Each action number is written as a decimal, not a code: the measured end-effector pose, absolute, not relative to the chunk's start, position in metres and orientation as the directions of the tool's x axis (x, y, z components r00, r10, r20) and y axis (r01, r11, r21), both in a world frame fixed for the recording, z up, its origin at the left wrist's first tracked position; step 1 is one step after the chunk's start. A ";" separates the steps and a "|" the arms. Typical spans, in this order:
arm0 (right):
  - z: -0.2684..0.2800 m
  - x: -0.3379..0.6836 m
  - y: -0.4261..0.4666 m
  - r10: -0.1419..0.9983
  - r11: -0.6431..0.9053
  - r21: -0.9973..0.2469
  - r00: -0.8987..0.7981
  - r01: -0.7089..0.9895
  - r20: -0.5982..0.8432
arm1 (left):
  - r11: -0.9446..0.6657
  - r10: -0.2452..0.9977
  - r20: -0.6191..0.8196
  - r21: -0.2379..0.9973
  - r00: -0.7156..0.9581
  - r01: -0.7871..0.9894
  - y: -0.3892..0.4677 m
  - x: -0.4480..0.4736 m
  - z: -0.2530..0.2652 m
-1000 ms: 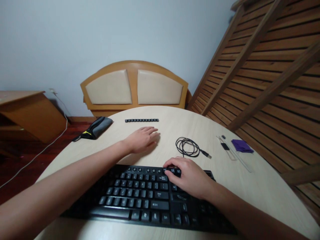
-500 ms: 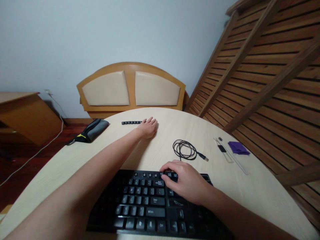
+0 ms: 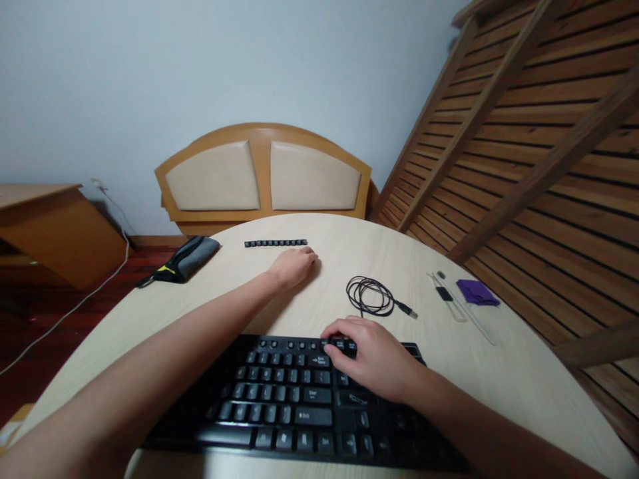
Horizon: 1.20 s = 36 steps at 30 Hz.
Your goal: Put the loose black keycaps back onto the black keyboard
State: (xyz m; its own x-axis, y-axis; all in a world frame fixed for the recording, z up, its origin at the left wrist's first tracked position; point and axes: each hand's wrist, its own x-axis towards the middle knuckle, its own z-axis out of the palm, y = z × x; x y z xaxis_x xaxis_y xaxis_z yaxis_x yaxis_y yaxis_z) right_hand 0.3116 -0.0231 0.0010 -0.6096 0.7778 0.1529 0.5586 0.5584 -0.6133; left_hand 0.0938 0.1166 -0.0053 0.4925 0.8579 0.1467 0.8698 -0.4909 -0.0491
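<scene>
A black keyboard [image 3: 279, 389] lies at the near side of the round pale table. My right hand [image 3: 372, 356] is on its top row near the right end, closed over the back edge with the thumb on the front side of it. A straight row of small black keycaps [image 3: 275, 243] stretches along the far side of the table. Just in front of the row's right end is my left hand [image 3: 293, 266], low over the tabletop. Its fingers are bent and held together, and the fingertips are hidden from me.
A coiled black USB cable [image 3: 372, 297] lies behind the keyboard. To the right are a wire puller tool [image 3: 446, 296], a thin white stick [image 3: 472, 313] and a folded purple cloth [image 3: 478, 292]. A dark grey pouch [image 3: 190, 259] rests at the table's left edge.
My left hand has drawn back from the keycap row and its spread fingers have curled, so the row's right end shows. The right hand stays in place on the keyboard.
</scene>
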 end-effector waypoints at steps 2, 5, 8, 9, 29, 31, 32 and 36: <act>0.001 0.312 -0.023 0.777 0.561 -0.607 -0.610 0.562 0.153 | -0.487 0.861 0.154 -0.022 0.484 0.873 0.103 0.092 -0.004; 0.002 0.312 -0.024 0.775 0.562 -0.607 -0.614 0.561 0.149 | -0.475 0.871 0.163 0.032 0.464 0.879 0.080 0.090 -0.001; 0.003 0.312 -0.024 0.776 0.560 -0.608 -0.614 0.563 0.146 | -0.448 0.887 0.174 0.106 0.427 0.888 0.051 0.090 0.006; 0.003 0.311 -0.024 0.776 0.560 -0.608 -0.613 0.563 0.147 | -0.441 0.891 0.181 0.134 0.416 0.887 0.039 0.090 0.008; 0.000 0.313 -0.024 0.789 0.535 -0.619 -0.602 0.575 0.122 | -0.043 0.946 -0.054 0.956 0.319 0.290 -0.042 0.086 -0.005; 0.000 0.313 -0.024 0.788 0.538 -0.615 -0.603 0.576 0.125 | -0.045 0.944 -0.053 0.957 0.324 0.285 -0.043 0.086 -0.005; 0.000 0.313 -0.024 0.786 0.541 -0.613 -0.605 0.576 0.126 | -0.048 0.943 -0.051 0.957 0.328 0.287 -0.043 0.086 -0.005; 0.001 0.313 -0.024 0.779 0.552 -0.603 -0.615 0.576 0.125 | -0.077 0.941 -0.035 0.947 0.336 0.313 -0.044 0.086 -0.005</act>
State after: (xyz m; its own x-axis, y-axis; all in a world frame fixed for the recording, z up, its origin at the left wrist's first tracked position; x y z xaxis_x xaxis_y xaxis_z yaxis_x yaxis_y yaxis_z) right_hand 0.3132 -0.0238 0.0012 -0.6150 0.7786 0.1247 0.5762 0.5517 -0.6030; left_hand 0.0861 -0.0443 -0.0049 0.3363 0.9411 -0.0349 0.3126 -0.0766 0.9468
